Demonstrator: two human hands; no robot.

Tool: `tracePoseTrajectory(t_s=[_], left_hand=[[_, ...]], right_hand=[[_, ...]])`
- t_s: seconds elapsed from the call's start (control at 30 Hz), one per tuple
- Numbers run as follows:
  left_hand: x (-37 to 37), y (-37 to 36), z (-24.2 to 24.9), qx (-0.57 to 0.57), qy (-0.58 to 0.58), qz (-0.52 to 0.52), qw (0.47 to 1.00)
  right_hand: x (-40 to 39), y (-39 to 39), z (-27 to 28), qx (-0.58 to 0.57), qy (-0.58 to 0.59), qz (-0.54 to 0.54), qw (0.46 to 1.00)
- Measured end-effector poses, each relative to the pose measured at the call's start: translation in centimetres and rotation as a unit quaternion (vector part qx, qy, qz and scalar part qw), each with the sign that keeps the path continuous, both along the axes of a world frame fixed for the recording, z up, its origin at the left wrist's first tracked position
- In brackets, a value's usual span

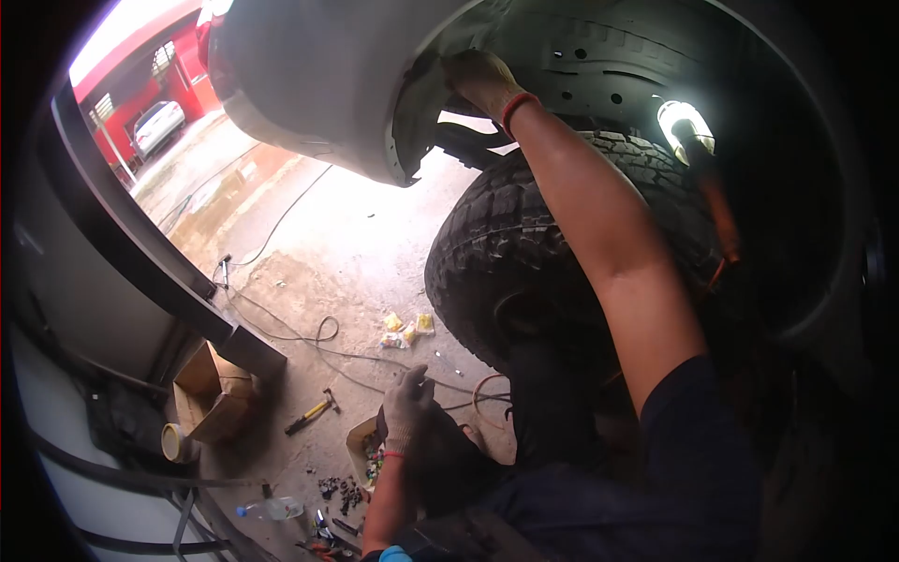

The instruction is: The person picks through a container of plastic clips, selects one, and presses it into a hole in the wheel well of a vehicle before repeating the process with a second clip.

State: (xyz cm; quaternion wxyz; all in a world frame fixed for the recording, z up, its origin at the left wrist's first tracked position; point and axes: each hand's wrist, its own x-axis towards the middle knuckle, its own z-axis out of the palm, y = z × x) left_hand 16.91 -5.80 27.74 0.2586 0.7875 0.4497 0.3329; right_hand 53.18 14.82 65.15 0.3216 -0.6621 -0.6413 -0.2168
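My right hand [479, 82], in a pale work glove with a red cuff, reaches up to the inner edge of the wheel arch [421, 103] on a grey vehicle body. Its fingertips are lost in shadow, so their grip does not show. Below the arm stands a large knobbly tyre [496, 234]. My left hand [409, 405], gloved too, is low over my lap, its fingers bent together; anything in them is too small to make out. Beside it is an open box of small parts [361, 450]. A lit work lamp [684, 124] shines inside the arch at the right.
On the floor lie a yellow-handled hammer [311, 412], small yellow packets [407, 330], black clips [345, 492], a plastic bottle [272, 509] and a looping cable [281, 330]. A cardboard box [213, 393] stands left, by a dark metal frame [150, 225].
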Motion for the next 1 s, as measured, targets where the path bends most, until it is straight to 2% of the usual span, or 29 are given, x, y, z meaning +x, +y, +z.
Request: tracePoseTrajectory(t_s=[0.03,0.07,0.13,0.17,0.2,0.23,0.37,0.4,0.43,0.47,0.5,0.53,0.57,0.6,0.63,0.67,0.8,0.87,1.0], left_hand=[[0.1,0.4,-0.5,0.002,-0.013,0.011,1.0],[0.3,0.8,-0.8,0.004,-0.025,0.023,0.999],[0.7,1.2,-0.6,-0.013,-0.028,0.025,0.999],[1.0,1.4,-0.6,-0.029,-0.032,0.027,0.999],[1.3,1.5,-0.8,-0.034,-0.033,0.026,0.999],[1.2,1.6,-1.1,-0.038,-0.023,0.025,0.999],[0.9,1.5,-1.3,-0.041,-0.02,0.016,0.999],[0.8,1.4,-1.1,-0.043,-0.02,0.014,0.999],[0.8,1.1,-0.8,-0.037,-0.01,0.017,0.999],[0.7,0.9,-0.7,-0.03,0.0,0.02,0.999],[0.5,0.8,-0.8,-0.031,0.001,0.017,0.999],[0.5,0.8,-0.8,-0.022,-0.002,0.019,1.0],[0.5,0.8,-0.8,-0.013,-0.005,0.021,1.0],[0.5,0.7,-0.8,-0.011,-0.003,0.019,1.0],[0.5,0.8,-0.9,-0.007,0.007,0.018,1.0],[0.3,0.9,-0.9,0.0,0.018,0.019,1.0],[-0.1,0.7,-0.4,0.001,0.011,0.025,1.0],[-0.7,0.6,-0.8,-0.005,0.013,0.032,0.999],[-1.1,0.6,-1.4,-0.019,-0.011,0.056,0.998]], right_hand=[[0.0,0.2,0.2,-0.009,0.095,0.044,0.994],[-0.1,0.3,0.3,-0.011,0.095,0.042,0.994],[-0.2,0.8,0.4,-0.089,0.188,0.068,0.976],[-0.1,1.0,0.6,-0.092,0.186,0.068,0.976],[0.1,1.2,0.5,-0.031,0.051,0.083,0.995],[0.5,1.2,0.2,0.029,-0.082,0.096,0.992],[-0.1,-0.1,0.6,0.0,-0.032,0.094,0.995],[-0.3,-0.7,0.6,-0.032,0.164,0.156,0.973],[-0.4,-1.1,0.6,-0.063,0.353,0.211,0.909],[0.6,0.1,-0.3,-0.063,0.354,0.208,0.909],[2.5,2.6,-1.8,0.094,0.111,0.233,0.962],[2.9,3.0,-1.9,0.242,-0.145,0.237,0.93],[3.2,3.4,-2.4,0.243,-0.145,0.234,0.93],[1.8,2.4,-2.5,0.134,0.072,0.254,0.955],[0.4,1.1,-2.5,0.018,0.286,0.26,0.922],[-1.2,-0.4,-1.6,-0.014,0.41,0.259,0.874],[-1.7,0.0,-2.9,0.053,0.408,0.287,0.865],[-1.5,0.4,-2.8,0.09,0.473,0.321,0.815],[-1.7,0.0,-2.1,0.044,0.554,0.3,0.775]])
